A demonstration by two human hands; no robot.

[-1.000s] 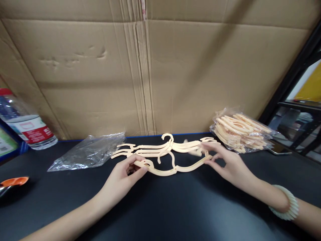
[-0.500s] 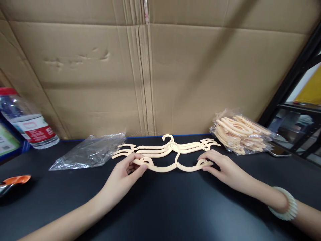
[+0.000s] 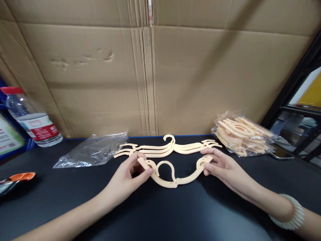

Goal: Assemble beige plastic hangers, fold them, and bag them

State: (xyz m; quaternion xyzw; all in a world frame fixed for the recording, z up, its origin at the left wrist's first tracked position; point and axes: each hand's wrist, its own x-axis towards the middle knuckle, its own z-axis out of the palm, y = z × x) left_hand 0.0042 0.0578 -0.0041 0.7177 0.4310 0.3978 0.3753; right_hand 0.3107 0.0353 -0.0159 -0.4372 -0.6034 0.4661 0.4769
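Between my two hands is a cream plastic folding hanger (image 3: 164, 183), its arms bent upward from the middle joint and its hook leaning to the left. My left hand (image 3: 132, 174) pinches the left arm's end between thumb and fingers. At the other end, my right hand (image 3: 220, 167) grips the tip of the right arm the same way. Just behind lie several unfolded hangers (image 3: 156, 152) of the same kind, stacked on the black table (image 3: 160, 217), with a hook standing up at their middle.
A clear bag of folded hangers (image 3: 243, 135) lies at the back right, a phone (image 3: 282, 153) beside it. Left of the stack rests a crumpled clear plastic bag (image 3: 92, 150). A water bottle (image 3: 37, 122) and an orange-and-black object (image 3: 21, 179) are farther left. Cardboard (image 3: 100, 83) stands behind.
The held hanger has come nearer to me, away from the stack. Its arms now bend upward more, and its hook has tipped to the left. Both hands still grip its ends.
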